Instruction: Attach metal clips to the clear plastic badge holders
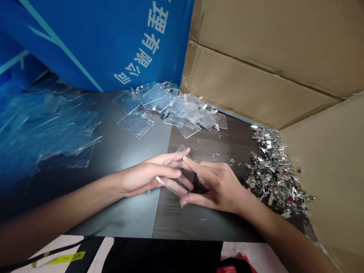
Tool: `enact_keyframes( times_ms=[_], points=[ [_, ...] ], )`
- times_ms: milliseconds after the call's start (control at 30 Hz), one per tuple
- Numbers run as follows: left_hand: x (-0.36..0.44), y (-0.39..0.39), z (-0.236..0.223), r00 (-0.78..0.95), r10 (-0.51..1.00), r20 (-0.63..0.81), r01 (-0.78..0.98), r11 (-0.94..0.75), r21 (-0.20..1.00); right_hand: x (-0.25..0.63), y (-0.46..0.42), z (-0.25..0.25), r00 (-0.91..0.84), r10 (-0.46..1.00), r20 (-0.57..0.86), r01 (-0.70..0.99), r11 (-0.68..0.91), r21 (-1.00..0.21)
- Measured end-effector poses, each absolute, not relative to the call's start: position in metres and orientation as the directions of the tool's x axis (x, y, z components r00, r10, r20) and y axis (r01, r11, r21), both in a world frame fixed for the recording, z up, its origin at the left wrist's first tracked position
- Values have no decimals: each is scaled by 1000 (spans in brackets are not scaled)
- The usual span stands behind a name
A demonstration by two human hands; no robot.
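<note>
It's a workshop bench (199, 223) — cardboard walls (256, 64), a blue banner (85, 41), heaps of clear sleeves (176, 108) and metal clips (273, 174).

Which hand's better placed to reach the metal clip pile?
Right, probably: the right hand sits beside the metal clip pile, while the left hand lies farther away, beyond the clear plastic sleeve.

A dark table (196, 223) holds plastic sleeves (173, 106), metal clips (273, 174).

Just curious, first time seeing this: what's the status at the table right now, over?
Left hand, right hand both holding a clear plastic badge sleeve. Metal badge clips heaped right of the hands.
</note>
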State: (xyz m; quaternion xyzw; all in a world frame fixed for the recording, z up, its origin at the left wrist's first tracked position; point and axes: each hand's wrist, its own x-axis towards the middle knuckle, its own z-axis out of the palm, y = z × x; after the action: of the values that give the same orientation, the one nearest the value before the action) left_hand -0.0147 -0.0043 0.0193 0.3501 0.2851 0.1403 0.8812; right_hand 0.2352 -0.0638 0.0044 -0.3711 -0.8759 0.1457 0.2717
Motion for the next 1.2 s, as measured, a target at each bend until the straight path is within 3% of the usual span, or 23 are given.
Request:
enact_keyframes(
  times_ms=[100, 200, 333, 500, 633, 700, 800, 967, 1100, 1200],
  points=[
    [-17, -2, 22, 806, 403, -434, 80, 652, 754, 241, -64, 11, -528, 761, 377, 553, 645, -528],
    [-15, -3, 21, 842, 359, -402, 255, 393, 884, 240, -65, 16, -447, 799, 402, 584, 601, -545],
    [-9, -5, 15, 760, 576, -302, 390, -32, 920, 231, -66, 16, -420, 830, 368, 559, 556, -615],
    [-6, 2, 17, 493, 855, -163, 285, 18, 958, 225, -66, 18, -211, 932, 293, 624, 360, -694],
    [-3, 0, 17, 376, 927, -6, 265, -102, 959, 224, -66, 20, -279, 946, 164, 555, 298, -776],
    [-1, -4, 15, 375, 926, 37, 275, -149, 950, 222, -68, 17, -298, 934, 196, 527, 332, -783],
    [0, -8, 15, 403, 914, 55, 208, -150, 966, 219, -69, 10, -243, 897, 369, 543, 442, -714],
    [-9, -14, 23, 500, 846, 184, 151, -295, 944, 222, -68, 5, -191, 760, 621, 601, 591, -538],
    [-16, -17, 23, 636, 768, 75, 120, -195, 973, 229, -65, 3, -274, 639, 719, 643, 678, -357],
    [-15, -14, 22, 645, 762, -49, 228, -131, 965, 234, -64, -2, -369, 589, 719, 624, 730, -279]
  ],
)
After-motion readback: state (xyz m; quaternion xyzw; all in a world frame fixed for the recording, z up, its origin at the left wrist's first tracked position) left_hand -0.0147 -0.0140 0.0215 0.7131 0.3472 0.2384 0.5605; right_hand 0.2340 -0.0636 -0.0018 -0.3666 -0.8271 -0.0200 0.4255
